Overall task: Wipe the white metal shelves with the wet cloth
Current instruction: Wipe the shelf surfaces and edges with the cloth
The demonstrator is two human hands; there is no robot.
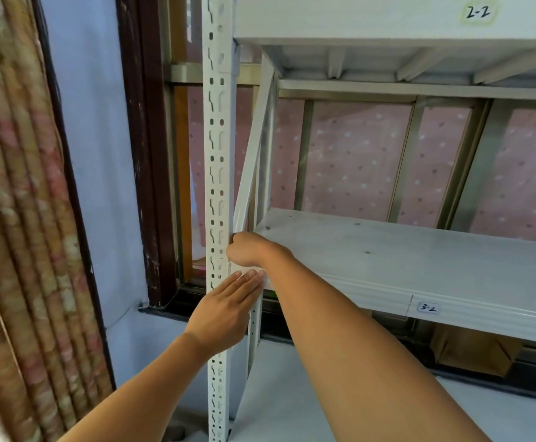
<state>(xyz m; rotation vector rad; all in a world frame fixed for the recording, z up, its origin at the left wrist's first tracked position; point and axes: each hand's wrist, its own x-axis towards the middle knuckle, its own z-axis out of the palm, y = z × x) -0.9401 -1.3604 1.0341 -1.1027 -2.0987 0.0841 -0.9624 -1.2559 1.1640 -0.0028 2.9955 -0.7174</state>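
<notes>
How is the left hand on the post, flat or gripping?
Flat: the left hand lies with straight fingers across the white post, curling round nothing.

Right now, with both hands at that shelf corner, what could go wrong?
1. The post has punched slots; the right hand is curled against them and could get scraped or snagged.
2. The left hand lies flat just below, so a downward wipe may hit its fingers.
3. The handwritten label on the shelf edge might smear if wetted.
</notes>
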